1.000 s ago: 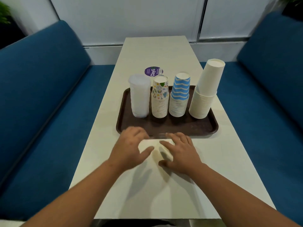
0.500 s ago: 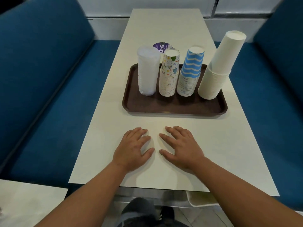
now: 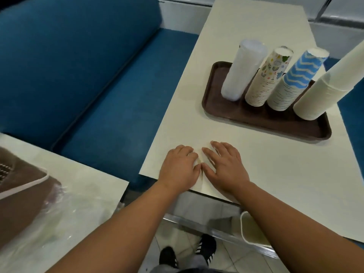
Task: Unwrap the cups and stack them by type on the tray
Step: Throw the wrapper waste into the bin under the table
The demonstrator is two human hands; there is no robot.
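Cups stand in four upside-down stacks in a row on the brown tray (image 3: 220, 115), which sits on the counter (image 3: 246, 26) beyond both hands and off to the right of them. Nearest the hands' left side is the clear plastic cup stack (image 3: 241, 71), then the floral paper cup stack (image 3: 266, 79), the blue zigzag cup stack (image 3: 291, 81) and, farthest right, the plain white cup stack (image 3: 325, 91), whose top runs out of view. The left hand (image 3: 180, 167) and the right hand (image 3: 226, 166) lie palm-down on the counter near its close edge, fingers spread and straight, thumbs almost touching, holding nothing. Left of the hands is a blue bench seat (image 3: 98, 85), and nearer still a second counter (image 3: 82, 194) bearing crumpled clear plastic wrap (image 3: 59, 203).
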